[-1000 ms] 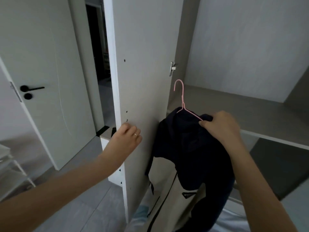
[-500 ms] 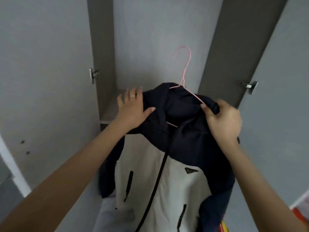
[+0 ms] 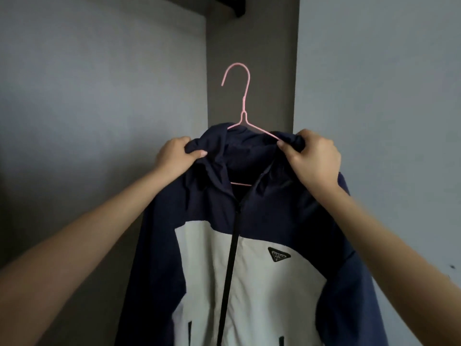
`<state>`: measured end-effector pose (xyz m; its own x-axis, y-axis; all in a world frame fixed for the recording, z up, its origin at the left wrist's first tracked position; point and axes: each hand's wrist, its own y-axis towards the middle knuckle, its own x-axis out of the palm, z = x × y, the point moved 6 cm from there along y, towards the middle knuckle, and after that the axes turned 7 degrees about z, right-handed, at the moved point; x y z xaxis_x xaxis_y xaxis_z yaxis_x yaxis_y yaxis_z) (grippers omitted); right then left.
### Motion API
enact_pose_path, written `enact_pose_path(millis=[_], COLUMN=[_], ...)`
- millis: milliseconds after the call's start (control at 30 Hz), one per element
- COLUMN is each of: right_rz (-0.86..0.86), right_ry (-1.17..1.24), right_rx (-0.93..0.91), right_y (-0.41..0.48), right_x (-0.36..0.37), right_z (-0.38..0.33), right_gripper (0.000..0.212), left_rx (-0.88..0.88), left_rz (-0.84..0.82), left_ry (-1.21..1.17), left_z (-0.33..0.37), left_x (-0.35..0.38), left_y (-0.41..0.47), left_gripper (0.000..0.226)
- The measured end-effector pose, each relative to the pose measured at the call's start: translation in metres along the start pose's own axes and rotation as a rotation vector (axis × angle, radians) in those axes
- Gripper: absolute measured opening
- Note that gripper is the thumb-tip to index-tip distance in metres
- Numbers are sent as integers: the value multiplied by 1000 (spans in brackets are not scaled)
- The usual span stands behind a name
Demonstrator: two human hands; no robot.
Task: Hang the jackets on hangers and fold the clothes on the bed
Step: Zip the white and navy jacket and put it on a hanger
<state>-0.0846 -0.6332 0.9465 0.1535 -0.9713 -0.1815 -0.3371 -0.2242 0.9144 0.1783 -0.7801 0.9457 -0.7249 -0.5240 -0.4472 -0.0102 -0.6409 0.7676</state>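
A navy and white zip jacket (image 3: 252, 283) hangs on a thin pink wire hanger (image 3: 243, 103), held up in front of the open wardrobe. My left hand (image 3: 174, 156) grips the jacket's left shoulder. At the other shoulder my right hand (image 3: 311, 161) grips the fabric together with the hanger's wire arm. The hanger's hook points up and is caught on nothing. The jacket's lower part runs out of view at the bottom.
The wardrobe's grey back panel (image 3: 249, 46) stands straight ahead between the pale left door (image 3: 99, 96) and the pale right door (image 3: 386, 96). A dark edge (image 3: 239, 8) shows at the very top of the wardrobe.
My left hand went from the wardrobe door to the jacket's left shoulder and closed on it. Both hands have raised the jacket and hanger, and the view has tilted upward.
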Motion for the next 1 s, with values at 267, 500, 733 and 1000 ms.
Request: enact_pose_path(millis=[267, 500, 733, 1000], right_rz=[-149, -269, -192, 25], right_ry=[-16, -49, 6, -38], right_rx=[-102, -266, -357, -450], right_y=[60, 63, 65, 89], right_x=[41, 46, 59, 56], right_z=[-31, -29, -32, -61], right_gripper=[55, 59, 25, 25], left_rx=[71, 66, 38, -79], left_rz=[201, 221, 201, 257], left_ry=[-104, -47, -41, 15], left_z=[-16, -23, -27, -39], left_x=[-23, -37, -29, -49], left_y=[101, 134, 139, 137], left_gripper=[38, 38, 35, 29])
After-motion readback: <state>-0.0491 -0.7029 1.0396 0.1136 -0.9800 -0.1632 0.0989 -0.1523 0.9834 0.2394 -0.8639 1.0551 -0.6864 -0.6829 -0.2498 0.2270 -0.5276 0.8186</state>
